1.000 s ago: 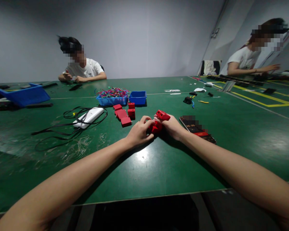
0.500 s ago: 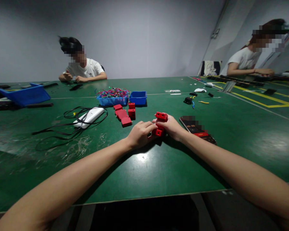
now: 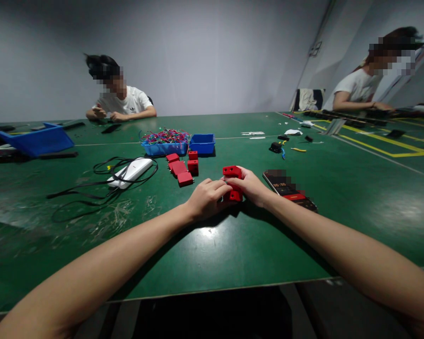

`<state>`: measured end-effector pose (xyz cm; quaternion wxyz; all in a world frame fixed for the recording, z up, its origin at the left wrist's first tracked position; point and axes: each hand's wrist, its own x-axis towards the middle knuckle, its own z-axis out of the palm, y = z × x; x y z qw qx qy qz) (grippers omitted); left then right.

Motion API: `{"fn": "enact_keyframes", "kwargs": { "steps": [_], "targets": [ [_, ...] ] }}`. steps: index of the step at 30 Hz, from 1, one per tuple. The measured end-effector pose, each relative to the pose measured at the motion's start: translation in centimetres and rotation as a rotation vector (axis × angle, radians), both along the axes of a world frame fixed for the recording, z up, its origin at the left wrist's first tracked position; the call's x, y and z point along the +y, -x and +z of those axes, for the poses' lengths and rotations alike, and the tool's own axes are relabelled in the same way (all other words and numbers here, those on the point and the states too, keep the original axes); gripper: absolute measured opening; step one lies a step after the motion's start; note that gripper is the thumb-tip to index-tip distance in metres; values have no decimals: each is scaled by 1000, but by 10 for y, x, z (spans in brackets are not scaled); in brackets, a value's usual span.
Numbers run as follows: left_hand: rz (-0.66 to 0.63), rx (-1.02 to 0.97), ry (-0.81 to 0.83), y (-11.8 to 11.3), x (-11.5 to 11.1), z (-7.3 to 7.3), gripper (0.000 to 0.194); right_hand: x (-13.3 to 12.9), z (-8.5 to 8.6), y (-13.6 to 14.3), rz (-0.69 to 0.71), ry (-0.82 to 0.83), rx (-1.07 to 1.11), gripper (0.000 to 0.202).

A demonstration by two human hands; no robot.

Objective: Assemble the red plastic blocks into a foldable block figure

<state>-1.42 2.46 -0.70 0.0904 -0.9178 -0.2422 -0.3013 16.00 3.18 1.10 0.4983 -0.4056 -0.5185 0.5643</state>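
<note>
Both hands grip red blocks (image 3: pixel 232 171) with round holes in their faces, held just above the green table (image 3: pixel 212 259). My left hand (image 3: pixel 207 197) closes on them from the left, fingers bent over the near part. From the right, my right hand (image 3: pixel 251 186) wraps round them, its thumb lying across the middle. Fingers cover the middle, so I cannot tell how the upper and lower red parts meet. Several similar red blocks (image 3: pixel 178 167), some with small metal pins, lie on the table beyond my left hand.
Behind the loose blocks stand a blue bin of coloured wires (image 3: pixel 166 148) and a smaller blue bin (image 3: pixel 202 143). A white power strip (image 3: pixel 130 173) with black cable lies left, a phone (image 3: pixel 286 188) right. Black connectors (image 3: pixel 276 147) lie farther back. Two people sit across the table.
The held red blocks have turned slightly in my hands, their top end shifting left. Both hands stay in nearly the same place.
</note>
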Motion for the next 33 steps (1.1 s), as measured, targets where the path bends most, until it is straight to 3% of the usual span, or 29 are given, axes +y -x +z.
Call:
{"fn": "enact_keyframes", "kwargs": {
  "steps": [6, 13, 23, 33],
  "targets": [
    [35, 23, 52, 0, 0, 0, 26, 0, 1, -1, 29, -2, 16, 41],
    [58, 50, 103, 0, -1, 2, 28, -3, 1, 0, 39, -113, -40, 40],
    [124, 65, 117, -3, -2, 4, 26, 0, -1, -2, -130, -397, -262, 28],
    [84, 50, 82, 0, 1, 0, 26, 0, 0, -1, -120, -317, -213, 30]
  ]
}}
